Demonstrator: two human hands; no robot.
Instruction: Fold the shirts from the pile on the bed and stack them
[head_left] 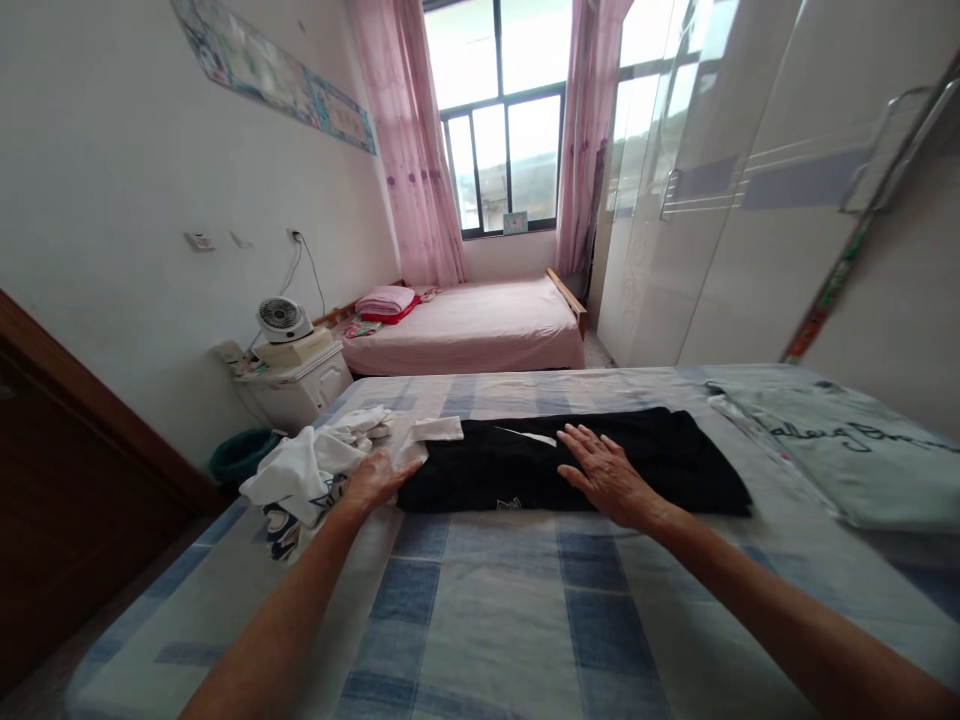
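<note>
Garment point(660, 455), black, seen from the head camera: folded into a long band and lying flat across the bed point(480, 610), parallel to the near edge and set about mid-depth on the blue checked sheet.

Right hand point(604, 472): open, palm down, fingers spread, resting flat on the middle of the garment. It grips nothing.

Left hand point(375, 480): at the garment's left end, where black cloth meets the pile point(300, 470) of white clothes. Fingers are bent low over that edge; whether they pinch the cloth or only press it cannot be told.

Edges: the garment's near edge runs straight, and its right end stops short of the green cloth point(855, 455), with a strip of sheet between. The pile spreads to the bed's left edge. A wide band of bare sheet lies between the garment and the person.

Surroundings: wardrobe point(750, 200) stands close along the right side. On the left, a bin point(241, 455) sits on the floor beside the bed, a nightstand point(300, 388) with a fan point(281, 318) behind it. A pink bed point(480, 330) lies beyond, under the window, with a narrow gap between the beds.
</note>
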